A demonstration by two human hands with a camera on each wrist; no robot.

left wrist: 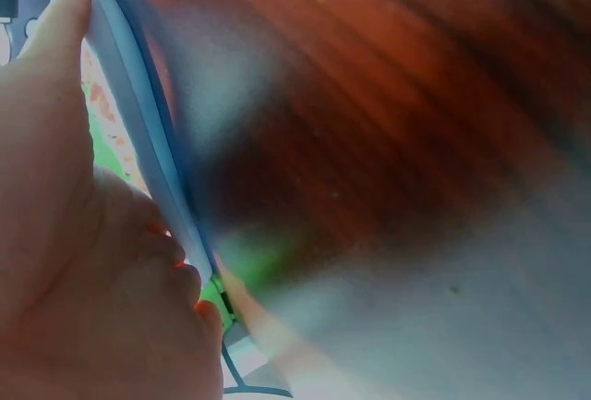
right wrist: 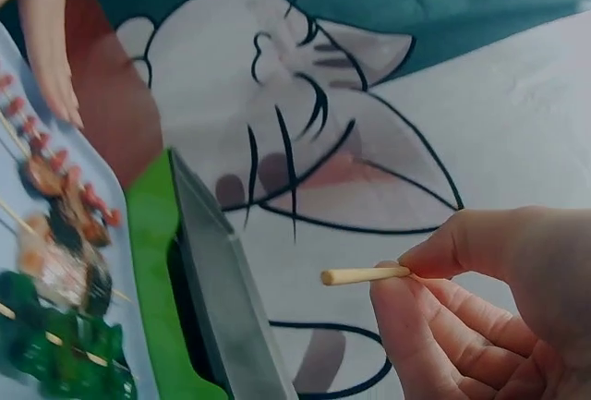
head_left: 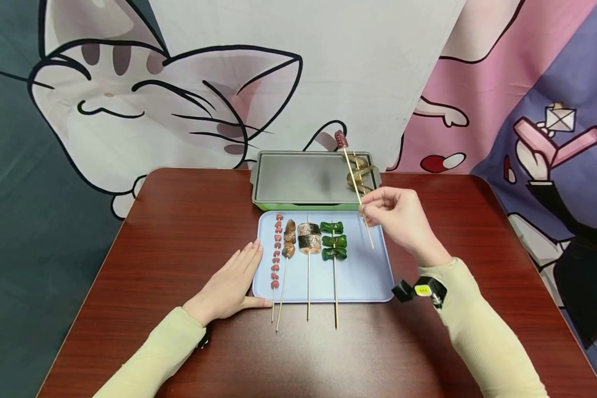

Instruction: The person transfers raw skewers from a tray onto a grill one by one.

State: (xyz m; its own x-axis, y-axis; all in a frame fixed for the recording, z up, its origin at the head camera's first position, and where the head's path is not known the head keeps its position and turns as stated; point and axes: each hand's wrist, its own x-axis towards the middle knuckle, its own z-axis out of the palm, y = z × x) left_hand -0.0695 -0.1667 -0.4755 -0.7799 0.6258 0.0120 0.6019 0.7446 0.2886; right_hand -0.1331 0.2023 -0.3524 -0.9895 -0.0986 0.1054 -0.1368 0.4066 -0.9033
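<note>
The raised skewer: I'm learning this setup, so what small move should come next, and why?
Probably lower the raised skewer onto the gray pan, left of the brownish skewer: the right hand holds it near the pan, whose left side is bare.

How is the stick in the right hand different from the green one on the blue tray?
The held skewer shows one dark red piece at its far end; the green skewer has three green pieces, one after another.
The held skewer is pinched in the right hand; the green skewer lies on the blue tray.
Both have food on a thin, pale stick.
</note>
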